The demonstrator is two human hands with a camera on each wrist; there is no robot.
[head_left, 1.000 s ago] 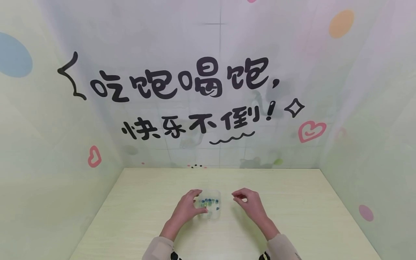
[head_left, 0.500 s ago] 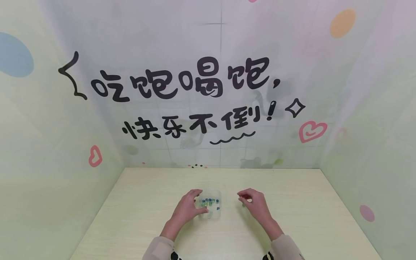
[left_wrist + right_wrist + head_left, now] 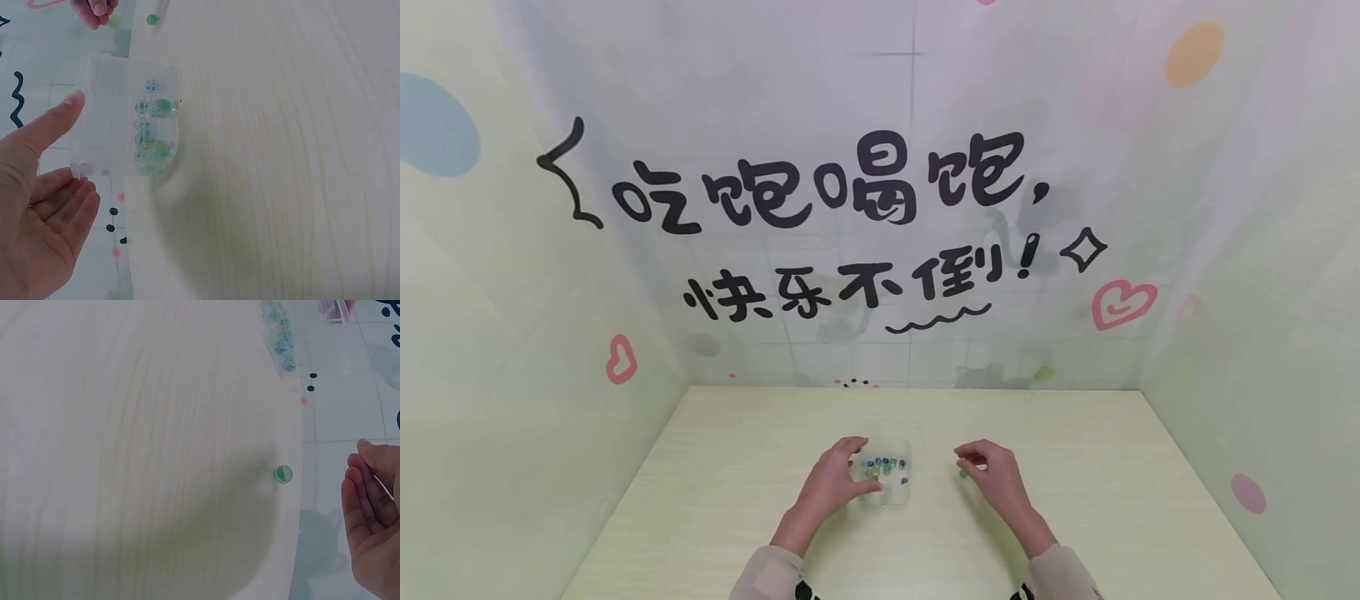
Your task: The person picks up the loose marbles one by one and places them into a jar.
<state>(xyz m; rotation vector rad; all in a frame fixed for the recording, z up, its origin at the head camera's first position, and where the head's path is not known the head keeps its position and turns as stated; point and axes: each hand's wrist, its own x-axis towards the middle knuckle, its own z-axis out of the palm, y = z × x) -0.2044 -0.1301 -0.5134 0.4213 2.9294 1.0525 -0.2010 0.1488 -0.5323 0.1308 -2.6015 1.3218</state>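
Note:
My left hand point(image 3: 835, 475) grips a clear plastic box point(image 3: 895, 496) by its left side, thumb in front and fingers behind. Several blue and green glass marbles point(image 3: 161, 107) show through the box wall. To the right of the box, my right hand point(image 3: 996, 471) hovers over the table with its thumb tip close to the index finger. No object shows between those fingers in the right wrist view. One loose green marble point(image 3: 283, 474) lies on the table below this hand, partly covered by it in the head view.
The pale wood-grain table point(image 3: 1060, 517) is walled in on three sides by printed sheets. Black lettering and coloured shapes mark the back wall point(image 3: 910, 358). Both forearms reach in from the front edge, in beige sleeves point(image 3: 767, 575).
My right hand has shifted to the right, away from the box, and slightly down. The loose green marble has come into sight beside its thumb. The left hand and box stay put.

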